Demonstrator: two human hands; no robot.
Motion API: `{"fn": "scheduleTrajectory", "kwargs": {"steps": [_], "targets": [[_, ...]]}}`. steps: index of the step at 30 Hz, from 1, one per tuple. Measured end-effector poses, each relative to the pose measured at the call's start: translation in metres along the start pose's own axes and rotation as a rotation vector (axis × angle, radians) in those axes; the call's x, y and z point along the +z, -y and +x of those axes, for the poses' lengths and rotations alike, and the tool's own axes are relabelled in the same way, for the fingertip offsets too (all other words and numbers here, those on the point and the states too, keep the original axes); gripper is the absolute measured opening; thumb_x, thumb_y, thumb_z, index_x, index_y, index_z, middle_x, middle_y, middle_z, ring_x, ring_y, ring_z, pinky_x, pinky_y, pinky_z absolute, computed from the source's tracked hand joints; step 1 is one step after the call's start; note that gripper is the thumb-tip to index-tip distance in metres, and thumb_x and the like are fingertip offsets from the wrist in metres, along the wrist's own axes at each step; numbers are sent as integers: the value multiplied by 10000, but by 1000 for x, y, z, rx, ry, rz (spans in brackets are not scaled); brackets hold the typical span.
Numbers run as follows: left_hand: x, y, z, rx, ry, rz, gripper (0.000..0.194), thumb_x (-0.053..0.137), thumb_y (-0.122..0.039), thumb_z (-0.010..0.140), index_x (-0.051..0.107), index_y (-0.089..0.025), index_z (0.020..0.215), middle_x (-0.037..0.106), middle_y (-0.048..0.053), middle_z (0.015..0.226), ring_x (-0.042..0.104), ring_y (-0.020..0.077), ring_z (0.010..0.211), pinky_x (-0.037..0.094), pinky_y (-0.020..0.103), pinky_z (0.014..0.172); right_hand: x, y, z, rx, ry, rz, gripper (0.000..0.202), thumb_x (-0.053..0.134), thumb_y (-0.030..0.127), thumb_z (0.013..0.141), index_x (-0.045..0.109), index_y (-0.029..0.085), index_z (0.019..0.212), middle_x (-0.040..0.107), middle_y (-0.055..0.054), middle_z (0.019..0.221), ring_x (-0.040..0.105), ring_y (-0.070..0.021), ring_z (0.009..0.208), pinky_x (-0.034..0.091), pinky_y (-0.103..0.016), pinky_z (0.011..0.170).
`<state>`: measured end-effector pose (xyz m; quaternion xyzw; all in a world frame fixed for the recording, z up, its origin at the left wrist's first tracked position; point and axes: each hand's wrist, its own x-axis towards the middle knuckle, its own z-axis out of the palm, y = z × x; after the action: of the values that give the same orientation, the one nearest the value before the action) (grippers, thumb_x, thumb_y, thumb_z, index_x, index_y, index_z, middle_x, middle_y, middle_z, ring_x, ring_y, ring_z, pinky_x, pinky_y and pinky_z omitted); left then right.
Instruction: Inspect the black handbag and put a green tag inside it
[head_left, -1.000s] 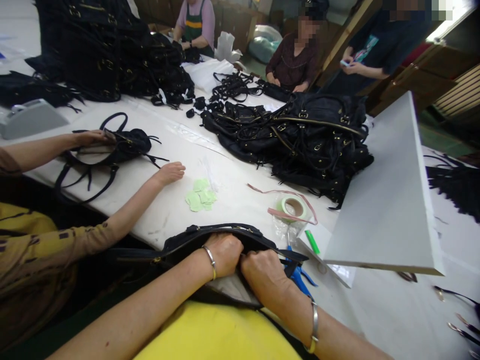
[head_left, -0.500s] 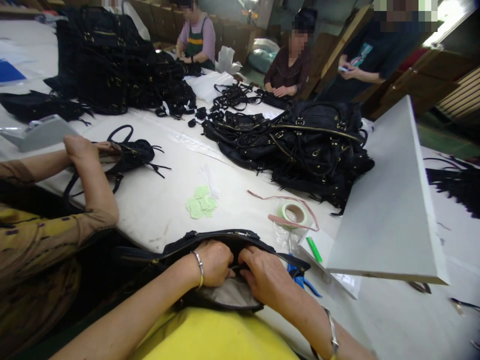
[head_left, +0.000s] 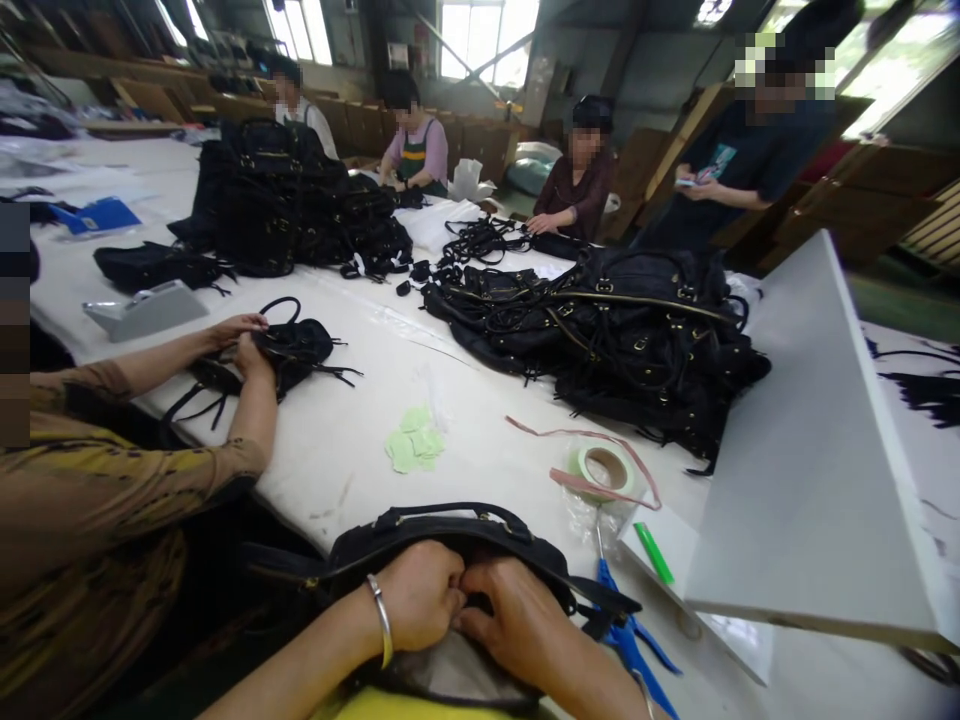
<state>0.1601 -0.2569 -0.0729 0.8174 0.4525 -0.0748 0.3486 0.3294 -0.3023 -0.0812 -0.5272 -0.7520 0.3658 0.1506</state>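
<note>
A black handbag (head_left: pixel 450 530) lies at the table's near edge, its mouth toward me. My left hand (head_left: pixel 424 595) and my right hand (head_left: pixel 517 625) sit knuckle to knuckle inside the opening, fingers curled on the bag's lining, which shows grey below them. What the fingertips pinch is hidden. A bangle rings my left wrist. Blue scissors (head_left: pixel 630 640) lie just right of the bag.
A person at my left works on a small black bag (head_left: pixel 289 350). A heap of black bags (head_left: pixel 622 335) fills the middle; another pile (head_left: pixel 285 200) stands farther back. Green tags (head_left: pixel 412 445), a tape roll (head_left: pixel 604 470), a green marker (head_left: pixel 654 552) and a tilted white board (head_left: pixel 810 450) lie close. Several people stand opposite.
The camera has tilted up, showing more of the room. My hands have drawn closer together in the bag's mouth. The neighbour's near hand left the table and went to the small bag.
</note>
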Motion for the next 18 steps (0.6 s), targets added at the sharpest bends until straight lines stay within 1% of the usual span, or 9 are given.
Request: {"fn": "scheduleTrajectory", "kwargs": {"steps": [2,4,7,9,12,14,16,18], "targets": [[2,3,-1,-12,-17,-31,150,565,-269,827,671,-175,778,704,42,819,643,196,776,451,272,646,6,-3,0,24,-16,-3,35,694,176,790,692,208,805,682,9,835,628,-159,784,378,-250,633],[3,6,-1,-3,-31,-66,129,574,-243,815,683,-182,781,712,26,825,651,186,788,457,262,663,11,-5,-2,60,-33,-6,96,663,165,780,693,215,857,685,1,841,635,-171,786,400,-255,642],[1,10,-5,38,-37,-126,149,562,-139,755,699,-192,780,723,2,820,662,166,785,469,238,677,17,-8,-6,82,-66,-15,208,639,152,769,684,235,956,682,-18,943,642,-199,896,454,-274,753],[-2,10,-9,50,-36,-140,182,574,-116,706,703,-201,803,724,-6,838,662,167,799,482,235,692,19,-10,-8,85,-68,-29,232,616,152,784,676,237,992,673,-33,1007,634,-210,962,470,-285,818],[-5,5,-17,-5,-8,-95,215,639,-181,676,691,-216,882,713,7,885,658,202,822,511,277,720,15,-7,-11,98,-88,-87,241,573,125,788,671,217,988,672,-52,1023,632,-212,977,485,-279,838],[-3,1,-21,-41,14,-29,260,670,-231,693,688,-227,952,709,28,969,657,231,904,527,312,797,9,3,-15,103,-100,-126,224,571,119,773,673,200,955,681,-65,1011,639,-217,961,495,-279,825],[0,-1,-23,-47,69,62,232,671,-267,753,696,-252,983,702,30,1049,642,246,1012,517,336,904,3,15,-19,111,-56,-181,164,583,144,766,684,175,890,699,-90,958,658,-234,913,510,-288,782],[1,-1,-22,-16,169,165,179,649,-325,839,697,-249,993,691,31,1075,628,245,1054,510,377,955,1,23,-19,104,-5,-278,154,622,206,756,702,132,865,707,-146,924,667,-278,895,528,-321,761]]}}
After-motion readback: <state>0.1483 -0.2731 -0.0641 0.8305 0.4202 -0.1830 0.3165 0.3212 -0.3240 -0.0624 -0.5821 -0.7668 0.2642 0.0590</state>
